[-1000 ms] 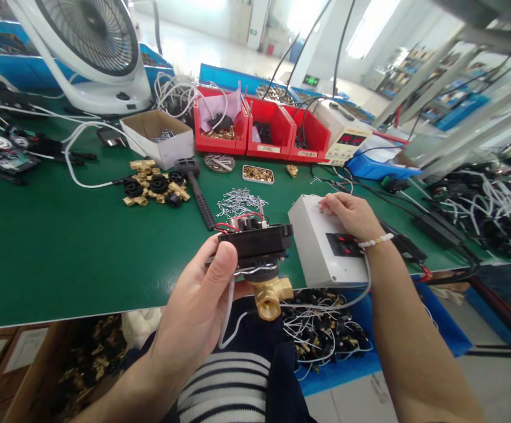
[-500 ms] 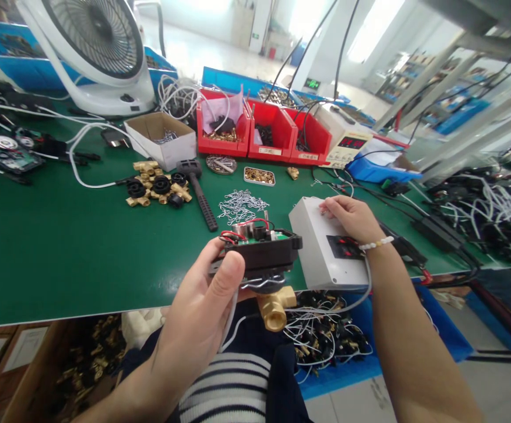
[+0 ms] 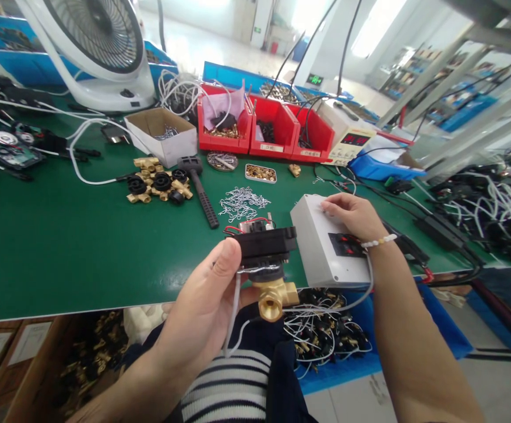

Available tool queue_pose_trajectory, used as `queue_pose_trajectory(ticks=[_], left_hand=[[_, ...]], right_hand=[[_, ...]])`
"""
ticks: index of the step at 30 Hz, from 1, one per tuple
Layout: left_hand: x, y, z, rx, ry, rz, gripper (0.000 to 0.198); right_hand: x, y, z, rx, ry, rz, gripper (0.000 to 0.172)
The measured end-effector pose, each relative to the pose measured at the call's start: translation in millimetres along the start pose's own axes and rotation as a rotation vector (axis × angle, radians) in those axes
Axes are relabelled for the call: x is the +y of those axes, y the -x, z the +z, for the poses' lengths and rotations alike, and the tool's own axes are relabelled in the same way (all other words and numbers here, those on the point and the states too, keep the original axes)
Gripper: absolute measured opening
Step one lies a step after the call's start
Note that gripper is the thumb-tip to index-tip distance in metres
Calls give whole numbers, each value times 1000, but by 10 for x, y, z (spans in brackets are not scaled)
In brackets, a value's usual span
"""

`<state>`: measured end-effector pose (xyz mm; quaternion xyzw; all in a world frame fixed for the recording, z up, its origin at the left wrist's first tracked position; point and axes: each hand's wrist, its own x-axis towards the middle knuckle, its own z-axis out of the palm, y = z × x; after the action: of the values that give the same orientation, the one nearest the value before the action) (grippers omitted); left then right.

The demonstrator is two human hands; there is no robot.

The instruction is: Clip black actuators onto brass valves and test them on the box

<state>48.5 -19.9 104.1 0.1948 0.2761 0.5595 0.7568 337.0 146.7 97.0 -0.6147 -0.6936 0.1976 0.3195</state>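
Observation:
My left hand (image 3: 213,288) is closed around a motorized brass valve (image 3: 261,247), held up before the table's front edge. Its black actuator housing is uncovered on top, with red wires and a small motor showing. Below it, the brass body (image 3: 273,298) points one threaded port towards me, and a grey cable hangs beside my fingers. On the right, my right hand (image 3: 352,214) rests at the top of a grey control box (image 3: 321,258), thumb and fingertips pinched at a small switch that they mostly hide. A black rocker switch panel (image 3: 347,245) sits below the wrist.
Behind lie a pile of metal clips (image 3: 243,204), a black mallet (image 3: 202,194) and brass valve bodies (image 3: 158,182). Red bins (image 3: 273,132), a white carton (image 3: 162,138) and a fan (image 3: 100,53) stand farther back. A blue crate (image 3: 326,376) of wired valves sits below the table edge.
The valve has tipped in my left hand, so its open top shows less and its brass port faces me more. My right hand stays at the box's switch.

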Motion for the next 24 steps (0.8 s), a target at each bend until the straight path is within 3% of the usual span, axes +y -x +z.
queue_pose_trajectory(ticks=[10, 24], left_hand=[[-9, -10, -46, 42, -18, 49, 45], [-5, -20, -15, 67, -16, 61, 44]], right_hand=[[-3, -18, -20, -32, 12, -7, 28], [11, -30, -14, -28, 0, -5, 32]])
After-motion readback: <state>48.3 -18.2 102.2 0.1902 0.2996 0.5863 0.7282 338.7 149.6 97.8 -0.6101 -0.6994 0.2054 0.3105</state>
